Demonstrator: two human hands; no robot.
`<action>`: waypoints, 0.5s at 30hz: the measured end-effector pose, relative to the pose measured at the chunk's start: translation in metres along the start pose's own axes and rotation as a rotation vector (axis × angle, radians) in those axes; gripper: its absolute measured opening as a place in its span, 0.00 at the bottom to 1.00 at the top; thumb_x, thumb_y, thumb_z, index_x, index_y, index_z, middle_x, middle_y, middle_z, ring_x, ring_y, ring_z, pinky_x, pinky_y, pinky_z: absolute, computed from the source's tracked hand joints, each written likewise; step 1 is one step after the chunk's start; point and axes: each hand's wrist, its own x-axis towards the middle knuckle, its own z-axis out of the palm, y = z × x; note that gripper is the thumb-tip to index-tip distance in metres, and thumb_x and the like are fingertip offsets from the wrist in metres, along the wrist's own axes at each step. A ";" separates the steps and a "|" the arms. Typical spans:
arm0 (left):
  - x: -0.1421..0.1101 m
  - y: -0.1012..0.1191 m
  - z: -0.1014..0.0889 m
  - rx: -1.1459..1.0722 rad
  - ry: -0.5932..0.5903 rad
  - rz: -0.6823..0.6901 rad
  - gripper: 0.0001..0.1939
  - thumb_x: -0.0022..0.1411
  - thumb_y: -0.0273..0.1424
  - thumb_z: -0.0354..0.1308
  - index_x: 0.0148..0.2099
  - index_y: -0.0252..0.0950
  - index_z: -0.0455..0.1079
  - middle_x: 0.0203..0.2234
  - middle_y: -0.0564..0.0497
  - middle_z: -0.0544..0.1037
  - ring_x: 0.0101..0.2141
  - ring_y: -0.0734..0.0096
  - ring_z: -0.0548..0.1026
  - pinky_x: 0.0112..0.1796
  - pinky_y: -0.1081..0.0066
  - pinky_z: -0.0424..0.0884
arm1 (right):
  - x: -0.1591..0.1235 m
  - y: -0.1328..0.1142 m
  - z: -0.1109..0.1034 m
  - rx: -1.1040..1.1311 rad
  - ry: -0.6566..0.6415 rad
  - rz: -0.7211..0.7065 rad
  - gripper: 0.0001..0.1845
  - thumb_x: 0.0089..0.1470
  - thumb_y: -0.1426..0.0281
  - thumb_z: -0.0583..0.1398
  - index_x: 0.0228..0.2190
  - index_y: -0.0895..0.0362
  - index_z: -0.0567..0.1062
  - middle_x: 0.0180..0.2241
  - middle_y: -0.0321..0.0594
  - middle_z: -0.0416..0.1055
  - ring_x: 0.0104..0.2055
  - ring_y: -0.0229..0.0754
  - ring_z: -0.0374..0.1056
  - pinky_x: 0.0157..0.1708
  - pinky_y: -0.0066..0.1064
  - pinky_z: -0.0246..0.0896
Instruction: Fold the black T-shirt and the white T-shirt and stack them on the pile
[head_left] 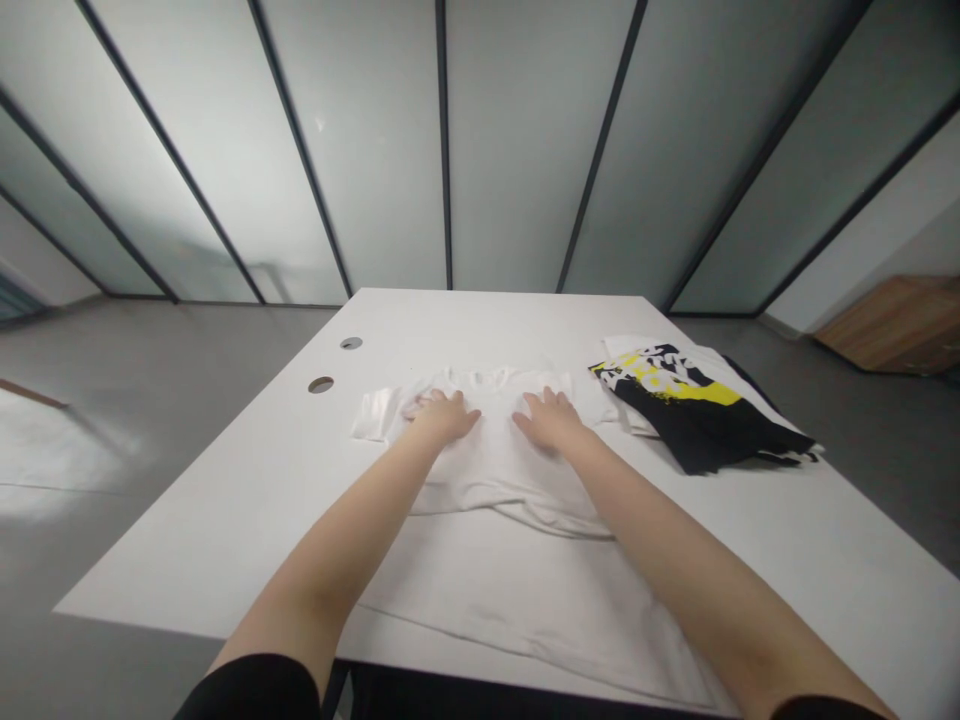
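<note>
A white T-shirt (495, 450) lies spread on the white table, its collar toward the far side and its sleeves out to left and right. Wrinkles cross its middle, and the cloth below runs down to the table's near edge. My left hand (444, 415) rests on the upper left of the shirt, fingers spread. On the upper right part, my right hand (549, 418) lies flat, thumb apart from the fingers. Neither hand grips the cloth.
To the right lies a pile of clothes with a black, yellow and white printed garment (690, 405) on top. The white table (247, 510) has two round holes near its left edge. Frosted glass panels (525, 150) stand beyond. A wooden cabinet (892, 325) is at far right.
</note>
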 end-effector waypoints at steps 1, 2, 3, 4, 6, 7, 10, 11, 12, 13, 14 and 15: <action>0.008 -0.003 0.004 -0.001 0.033 -0.005 0.41 0.68 0.59 0.50 0.75 0.44 0.61 0.76 0.29 0.52 0.71 0.14 0.49 0.56 0.15 0.53 | 0.009 0.001 0.006 0.013 0.000 0.034 0.37 0.67 0.48 0.57 0.69 0.54 0.67 0.74 0.63 0.53 0.74 0.73 0.51 0.67 0.68 0.47; 0.017 -0.008 0.007 0.000 0.075 0.017 0.40 0.69 0.58 0.49 0.76 0.45 0.59 0.77 0.31 0.49 0.73 0.15 0.45 0.57 0.14 0.50 | 0.017 0.003 0.010 0.033 0.003 0.057 0.39 0.67 0.47 0.56 0.71 0.52 0.65 0.75 0.61 0.49 0.75 0.74 0.47 0.67 0.71 0.42; 0.025 -0.013 0.009 0.004 0.124 0.059 0.38 0.71 0.56 0.48 0.76 0.45 0.59 0.77 0.33 0.48 0.73 0.18 0.44 0.59 0.15 0.47 | 0.024 0.006 0.013 0.053 0.017 0.070 0.40 0.67 0.45 0.56 0.71 0.51 0.64 0.76 0.59 0.47 0.76 0.74 0.45 0.68 0.72 0.38; 0.032 -0.020 0.011 0.010 0.174 0.114 0.36 0.72 0.54 0.47 0.76 0.45 0.60 0.77 0.35 0.49 0.74 0.21 0.44 0.60 0.16 0.45 | 0.031 0.009 0.015 0.070 0.042 0.073 0.41 0.66 0.44 0.55 0.72 0.49 0.63 0.77 0.57 0.47 0.76 0.74 0.44 0.68 0.73 0.36; 0.046 -0.034 0.011 0.005 0.263 0.220 0.31 0.75 0.49 0.46 0.73 0.45 0.64 0.76 0.38 0.56 0.74 0.30 0.50 0.65 0.24 0.46 | 0.041 0.018 0.017 0.096 0.128 0.061 0.39 0.67 0.45 0.55 0.70 0.50 0.66 0.75 0.55 0.51 0.76 0.72 0.46 0.69 0.71 0.36; 0.051 -0.041 0.010 -0.017 0.300 0.254 0.28 0.76 0.46 0.46 0.71 0.44 0.66 0.74 0.40 0.61 0.73 0.37 0.55 0.67 0.31 0.50 | 0.045 0.024 0.018 0.116 0.182 0.053 0.36 0.68 0.47 0.55 0.69 0.51 0.68 0.74 0.54 0.56 0.75 0.70 0.48 0.69 0.69 0.39; 0.060 -0.065 0.002 -0.145 0.396 0.227 0.23 0.77 0.40 0.45 0.65 0.39 0.71 0.62 0.40 0.76 0.63 0.53 0.71 0.65 0.53 0.63 | 0.049 0.044 0.018 0.238 0.361 0.035 0.28 0.71 0.59 0.50 0.63 0.57 0.73 0.65 0.56 0.69 0.69 0.58 0.61 0.69 0.53 0.51; 0.061 -0.073 -0.002 -0.175 0.430 0.173 0.23 0.77 0.39 0.45 0.63 0.37 0.72 0.58 0.39 0.79 0.60 0.54 0.74 0.63 0.56 0.66 | 0.048 0.052 0.017 0.276 0.419 0.055 0.27 0.71 0.62 0.49 0.62 0.59 0.74 0.62 0.57 0.71 0.66 0.56 0.64 0.67 0.49 0.55; 0.061 -0.082 -0.006 -0.187 0.465 0.101 0.23 0.76 0.39 0.45 0.63 0.37 0.72 0.55 0.38 0.80 0.58 0.53 0.76 0.61 0.57 0.68 | 0.046 0.060 0.016 0.296 0.470 0.101 0.27 0.71 0.65 0.48 0.61 0.60 0.75 0.59 0.58 0.73 0.63 0.56 0.66 0.65 0.47 0.57; 0.060 -0.090 -0.009 -0.185 0.502 0.002 0.23 0.76 0.40 0.45 0.62 0.36 0.72 0.55 0.37 0.80 0.58 0.50 0.76 0.60 0.55 0.69 | 0.044 0.067 0.014 0.294 0.510 0.173 0.27 0.70 0.66 0.48 0.60 0.61 0.75 0.58 0.59 0.73 0.62 0.57 0.67 0.63 0.47 0.59; 0.059 -0.098 -0.012 -0.177 0.530 -0.120 0.24 0.75 0.40 0.45 0.63 0.35 0.71 0.56 0.35 0.79 0.59 0.46 0.75 0.60 0.52 0.68 | 0.041 0.075 0.013 0.272 0.534 0.272 0.27 0.69 0.65 0.49 0.60 0.61 0.76 0.57 0.61 0.73 0.61 0.60 0.67 0.62 0.49 0.60; 0.058 -0.106 -0.014 -0.167 0.544 -0.249 0.25 0.74 0.41 0.46 0.63 0.33 0.71 0.58 0.32 0.77 0.60 0.42 0.73 0.60 0.48 0.67 | 0.038 0.081 0.011 0.239 0.539 0.375 0.27 0.68 0.64 0.50 0.60 0.62 0.76 0.56 0.63 0.72 0.60 0.62 0.67 0.60 0.51 0.60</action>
